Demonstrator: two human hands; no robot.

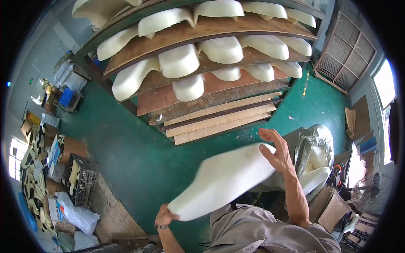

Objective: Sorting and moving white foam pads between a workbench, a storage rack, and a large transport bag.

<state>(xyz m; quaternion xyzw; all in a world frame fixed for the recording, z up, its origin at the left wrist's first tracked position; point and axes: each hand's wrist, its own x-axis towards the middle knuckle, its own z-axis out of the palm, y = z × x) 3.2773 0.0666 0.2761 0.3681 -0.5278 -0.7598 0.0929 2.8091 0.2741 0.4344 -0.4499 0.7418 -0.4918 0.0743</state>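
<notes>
A cream moulded foam seat cushion is held up in front of my body, slanting from lower left to upper right and slightly blurred. My left hand is closed on its narrow end. At the wide end, my right hand has its fingers stretched out and apart, the thumb over the foam's edge; whether it presses on the foam I cannot tell. Beyond my right forearm stands a large grey-green sack with similar foam pieces in its mouth.
Ahead stands a tiered rack with several similar foam cushions on wooden shelves. To the left are a dark plastic crate, white bags and a heap of scraps. At right are a cardboard box and a fan. The floor is green.
</notes>
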